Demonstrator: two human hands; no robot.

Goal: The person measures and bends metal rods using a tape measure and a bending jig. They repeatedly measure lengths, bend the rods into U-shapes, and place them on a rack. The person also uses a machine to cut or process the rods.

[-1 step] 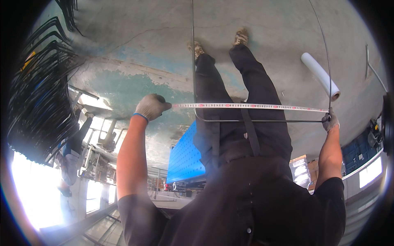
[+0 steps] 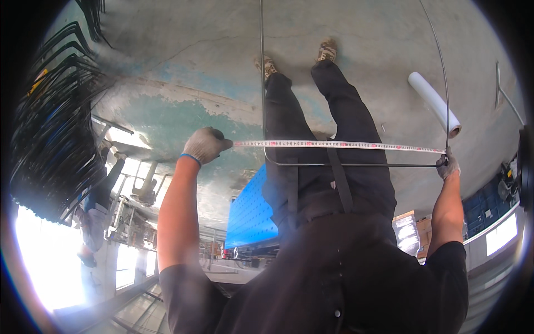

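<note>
A white measuring tape (image 2: 311, 143) with dark and red markings is pulled taut across my thighs. My left hand (image 2: 203, 146), in a pale glove with a blue cuff, is closed on the tape's left end; whether it holds the tape's case is hidden. At the other end my gloved right hand (image 2: 449, 166) is closed around the corner of a thin bent metal rod frame (image 2: 356, 165) and the tape. The tape runs just beyond the frame's near bar and crosses its left side bar. Both side bars stretch away from me past the top edge of the view.
A white roll (image 2: 431, 101) lies on the concrete floor at right. Many dark bent rods (image 2: 55, 133) are stacked at far left, near another person (image 2: 97, 220). A blue perforated table (image 2: 250, 211) stands beside my hip. Thin metal bars (image 2: 503, 92) lie at far right.
</note>
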